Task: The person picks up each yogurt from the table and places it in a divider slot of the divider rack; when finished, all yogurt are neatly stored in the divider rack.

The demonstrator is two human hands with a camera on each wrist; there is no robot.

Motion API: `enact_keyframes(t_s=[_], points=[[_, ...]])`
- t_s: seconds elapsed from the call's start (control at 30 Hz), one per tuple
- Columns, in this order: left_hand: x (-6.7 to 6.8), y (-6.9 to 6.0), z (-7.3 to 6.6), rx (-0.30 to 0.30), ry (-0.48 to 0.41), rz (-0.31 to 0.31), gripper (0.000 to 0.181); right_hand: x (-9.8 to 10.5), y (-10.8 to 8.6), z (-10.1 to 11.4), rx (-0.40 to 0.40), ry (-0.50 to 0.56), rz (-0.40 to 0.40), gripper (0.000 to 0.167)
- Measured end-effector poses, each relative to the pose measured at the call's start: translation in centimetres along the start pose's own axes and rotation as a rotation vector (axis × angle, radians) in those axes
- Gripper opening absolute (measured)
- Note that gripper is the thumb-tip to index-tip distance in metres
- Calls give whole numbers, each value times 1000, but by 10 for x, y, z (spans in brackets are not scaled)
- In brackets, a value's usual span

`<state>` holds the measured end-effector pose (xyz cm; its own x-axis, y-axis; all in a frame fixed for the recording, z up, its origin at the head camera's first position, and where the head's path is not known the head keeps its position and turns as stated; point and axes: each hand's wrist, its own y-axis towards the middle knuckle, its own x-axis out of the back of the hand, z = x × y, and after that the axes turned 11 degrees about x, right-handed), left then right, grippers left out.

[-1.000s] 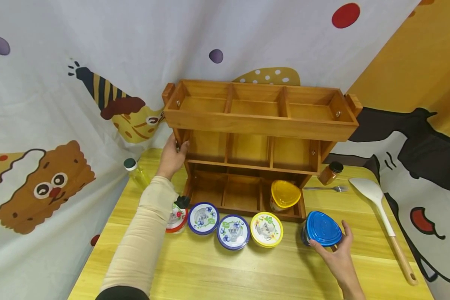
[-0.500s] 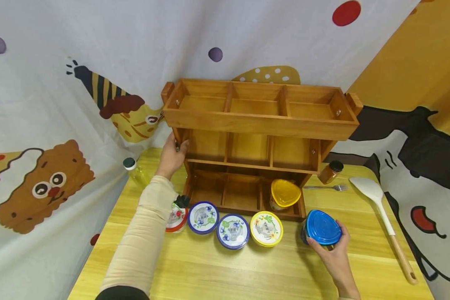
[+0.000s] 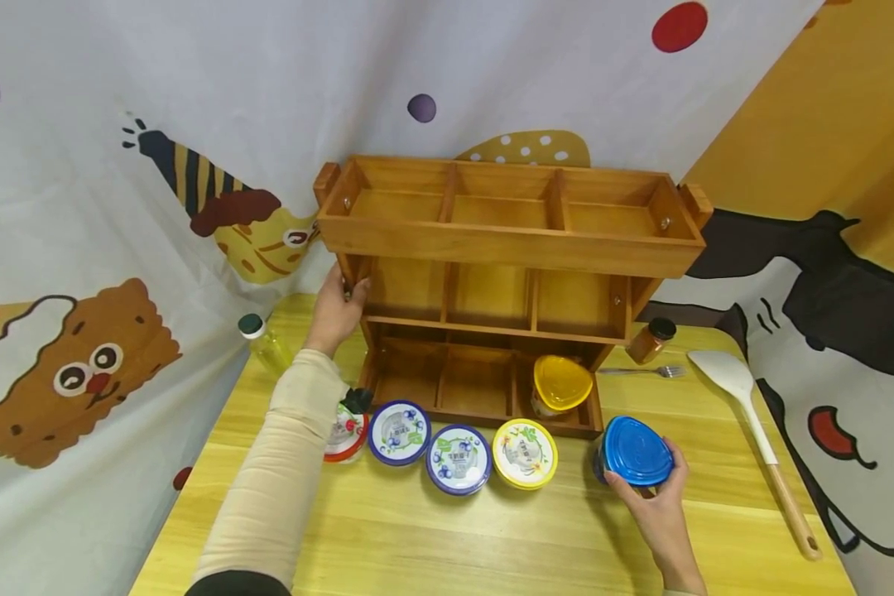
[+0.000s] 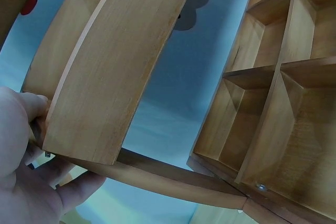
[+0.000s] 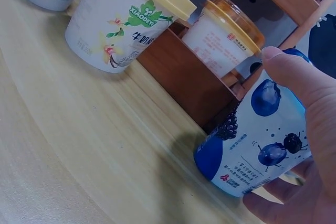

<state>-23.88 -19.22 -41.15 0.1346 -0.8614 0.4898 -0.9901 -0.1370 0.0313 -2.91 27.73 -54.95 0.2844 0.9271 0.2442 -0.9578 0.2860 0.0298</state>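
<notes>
My left hand (image 3: 336, 312) grips the left end of the middle tier of a three-tier wooden organizer (image 3: 510, 247); in the left wrist view its thumb lies on the board's edge. With my right hand (image 3: 659, 509) I hold a blue-lidded yogurt cup (image 3: 637, 451), printed with blueberries, by its sides. It is beside the organizer's lower right corner; whether its base touches the table I cannot tell. A yellow-lidded yogurt cup (image 3: 562, 384) stands in the right compartment of the lowest tier. The right wrist view shows its white side (image 5: 216, 40).
In front of the organizer stand two purple-rimmed cups (image 3: 458, 460), a yellow-rimmed cup (image 3: 525, 454) and a red-rimmed cup (image 3: 346, 434) partly behind the left sleeve. A green-capped bottle (image 3: 268, 343) is left; a black-lidded jar (image 3: 651, 340), fork (image 3: 651, 371) and white spatula (image 3: 752, 422) lie right.
The right hand has closed in around the blue-lidded cup, its fingers now nearer the lid. The left hand keeps its hold on the organizer. The head view has shifted slightly.
</notes>
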Motion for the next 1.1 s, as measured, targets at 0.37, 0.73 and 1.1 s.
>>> enact_keyframes(t_s=[0.37, 0.73, 1.1], points=[[1, -3, -2, 24, 18, -3, 44, 0, 1, 4, -7, -16, -2, 107], [1, -1, -1, 16, 23, -9, 44, 8, -6, 22, -21, 11, -66, 104], [1, -2, -3, 18, 32, -16, 45, 14, -10, 69, -15, -43, -70, 106]])
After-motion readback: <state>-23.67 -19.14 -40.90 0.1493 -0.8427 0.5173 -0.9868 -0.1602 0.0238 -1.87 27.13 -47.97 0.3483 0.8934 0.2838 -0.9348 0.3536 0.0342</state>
